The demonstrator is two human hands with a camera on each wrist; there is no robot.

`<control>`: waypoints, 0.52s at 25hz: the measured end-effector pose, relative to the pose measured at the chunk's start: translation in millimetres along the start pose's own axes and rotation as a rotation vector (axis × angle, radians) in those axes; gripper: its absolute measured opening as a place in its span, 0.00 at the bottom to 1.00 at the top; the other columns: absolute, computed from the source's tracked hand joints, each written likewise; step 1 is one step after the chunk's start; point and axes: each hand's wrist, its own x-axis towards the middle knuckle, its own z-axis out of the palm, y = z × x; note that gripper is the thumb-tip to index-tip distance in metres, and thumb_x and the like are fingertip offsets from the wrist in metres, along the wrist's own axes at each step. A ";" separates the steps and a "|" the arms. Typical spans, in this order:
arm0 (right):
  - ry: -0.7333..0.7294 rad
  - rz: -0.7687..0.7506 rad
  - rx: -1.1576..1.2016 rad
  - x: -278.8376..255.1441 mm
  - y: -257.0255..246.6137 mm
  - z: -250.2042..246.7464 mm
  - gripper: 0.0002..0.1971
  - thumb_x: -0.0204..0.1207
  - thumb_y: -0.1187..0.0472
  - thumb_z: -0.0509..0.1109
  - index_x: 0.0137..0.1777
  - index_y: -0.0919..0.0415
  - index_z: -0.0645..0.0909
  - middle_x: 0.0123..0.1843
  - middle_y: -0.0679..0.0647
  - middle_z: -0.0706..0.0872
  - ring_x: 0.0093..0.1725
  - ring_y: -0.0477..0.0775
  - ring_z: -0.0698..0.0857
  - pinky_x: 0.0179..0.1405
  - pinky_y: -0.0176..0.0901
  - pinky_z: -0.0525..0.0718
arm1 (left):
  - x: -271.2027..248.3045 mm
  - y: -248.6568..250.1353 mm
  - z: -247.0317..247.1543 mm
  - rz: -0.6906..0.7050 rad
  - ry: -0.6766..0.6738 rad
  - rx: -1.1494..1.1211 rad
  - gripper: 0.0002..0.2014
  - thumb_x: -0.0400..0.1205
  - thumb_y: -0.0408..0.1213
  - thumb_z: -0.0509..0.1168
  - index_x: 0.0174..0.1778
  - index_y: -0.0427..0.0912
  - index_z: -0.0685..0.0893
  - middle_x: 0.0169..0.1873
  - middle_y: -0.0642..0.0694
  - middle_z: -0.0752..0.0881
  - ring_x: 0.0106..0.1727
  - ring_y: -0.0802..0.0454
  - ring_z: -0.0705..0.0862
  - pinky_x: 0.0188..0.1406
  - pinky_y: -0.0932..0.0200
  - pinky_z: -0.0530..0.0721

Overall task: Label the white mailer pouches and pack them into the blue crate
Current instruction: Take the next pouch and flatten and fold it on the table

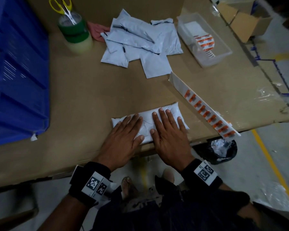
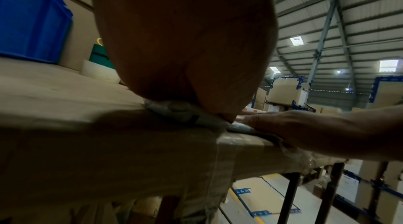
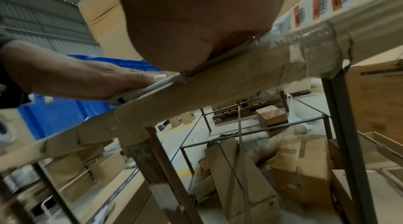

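A white mailer pouch (image 1: pixel 146 117) lies flat at the near edge of the cardboard-covered table (image 1: pixel 83 90). Both hands press on it with straight, spread fingers: my left hand (image 1: pixel 123 135) covers its left half, my right hand (image 1: pixel 168 130) its right half. In the left wrist view the pouch (image 2: pixel 174 110) shows under my palm, with the right hand (image 2: pixel 305 127) beside it. The right wrist view shows the pouch's edge (image 3: pixel 152 86) under the left hand (image 3: pixel 76 79). The blue crate (image 1: pixel 18 72) stands at the table's left. Several more pouches (image 1: pixel 140 42) lie piled at the back.
A strip of orange labels (image 1: pixel 205 110) lies diagonally right of the pouch and overhangs the table edge. A clear tray (image 1: pixel 223 52) with more labels is at the back right. Tape rolls with yellow scissors (image 1: pixel 75 32) stand back left. A black-lined bin (image 1: pixel 222 150) is on the floor.
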 end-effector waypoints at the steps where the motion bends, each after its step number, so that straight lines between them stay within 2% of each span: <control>1: -0.009 -0.005 0.020 1.4 1.2 -1.0 0.30 0.93 0.44 0.45 0.92 0.52 0.52 0.93 0.54 0.52 0.92 0.55 0.47 0.90 0.63 0.50 | 0.4 0.2 -0.3 -0.006 -0.014 -0.001 0.32 0.91 0.59 0.40 0.90 0.48 0.48 0.88 0.53 0.46 0.87 0.59 0.43 0.86 0.60 0.38; 4: -0.029 -0.047 0.064 3.2 9.5 -4.9 0.32 0.92 0.40 0.44 0.93 0.51 0.49 0.93 0.52 0.49 0.92 0.52 0.45 0.90 0.61 0.49 | -1.2 -0.4 -0.1 -0.065 -0.072 -0.027 0.36 0.87 0.65 0.34 0.89 0.52 0.41 0.88 0.55 0.41 0.88 0.59 0.39 0.89 0.53 0.45; 7: -0.040 -0.006 0.059 -2.4 21.3 -8.2 0.34 0.91 0.37 0.41 0.93 0.51 0.46 0.93 0.50 0.46 0.92 0.50 0.44 0.90 0.57 0.48 | -8.4 1.8 0.6 -0.156 -0.048 -0.035 0.41 0.85 0.70 0.35 0.90 0.49 0.42 0.89 0.53 0.43 0.89 0.57 0.43 0.89 0.55 0.44; 9: 0.008 0.061 0.075 -4.8 32.9 -14.9 0.32 0.92 0.40 0.39 0.92 0.53 0.52 0.93 0.52 0.54 0.91 0.53 0.52 0.89 0.61 0.53 | -14.1 1.2 -4.3 -0.181 -0.054 0.020 0.42 0.84 0.68 0.32 0.90 0.46 0.43 0.89 0.51 0.45 0.90 0.55 0.44 0.87 0.57 0.43; 11: 0.136 0.133 0.152 -3.6 44.5 -25.6 0.30 0.93 0.45 0.42 0.89 0.57 0.63 0.88 0.57 0.68 0.88 0.56 0.64 0.87 0.63 0.61 | -15.8 -1.0 -13.7 -0.200 -0.035 0.038 0.43 0.83 0.66 0.26 0.90 0.44 0.46 0.90 0.48 0.47 0.90 0.52 0.46 0.86 0.56 0.43; 13: 0.207 0.101 0.213 1.5 43.2 -32.9 0.28 0.92 0.49 0.46 0.85 0.59 0.69 0.85 0.58 0.74 0.85 0.57 0.70 0.84 0.61 0.66 | -11.4 -0.3 -21.6 -0.200 0.035 0.009 0.39 0.86 0.61 0.28 0.90 0.44 0.52 0.89 0.47 0.52 0.90 0.49 0.49 0.86 0.55 0.46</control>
